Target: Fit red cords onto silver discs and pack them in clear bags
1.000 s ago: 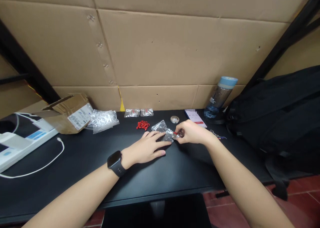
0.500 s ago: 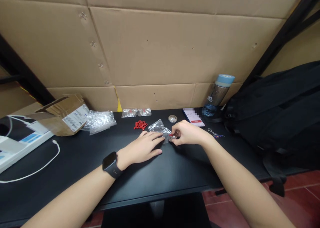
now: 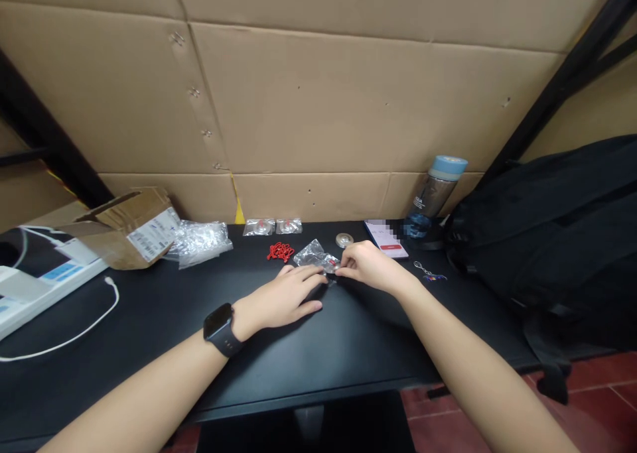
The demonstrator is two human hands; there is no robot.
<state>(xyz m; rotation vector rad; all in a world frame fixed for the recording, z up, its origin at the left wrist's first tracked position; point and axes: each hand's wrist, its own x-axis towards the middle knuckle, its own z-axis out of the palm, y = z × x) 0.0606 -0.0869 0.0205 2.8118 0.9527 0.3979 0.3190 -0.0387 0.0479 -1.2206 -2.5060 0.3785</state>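
My left hand (image 3: 288, 295) lies palm down on the black table, fingers stretched out, the fingertips pressing the near edge of a clear plastic bag (image 3: 309, 251). At the right end of that bag, my right hand (image 3: 365, 266) is closed in a pinch on the plastic. A bit of red cord (image 3: 332, 262) shows at the bag beside the right fingertips; the small round piece it belongs to is mostly hidden. Behind the right hand lies a round, flat, shiny disc (image 3: 344, 240). A heap of red cord loops (image 3: 281, 251) sits beyond the left hand.
Two bagged discs (image 3: 259, 227) lie along the cardboard wall. Left are clear bags (image 3: 202, 243), an open carton (image 3: 144, 231) and a power strip (image 3: 54, 280) with a white cable. Right are a phone (image 3: 391, 246), a keychain (image 3: 430, 274), a bottle (image 3: 432, 197) and a black backpack (image 3: 557, 234).
My right hand has moved slightly left, bringing the small piece with red cord to the bag, where it is now mostly hidden. The left hand stays in place.
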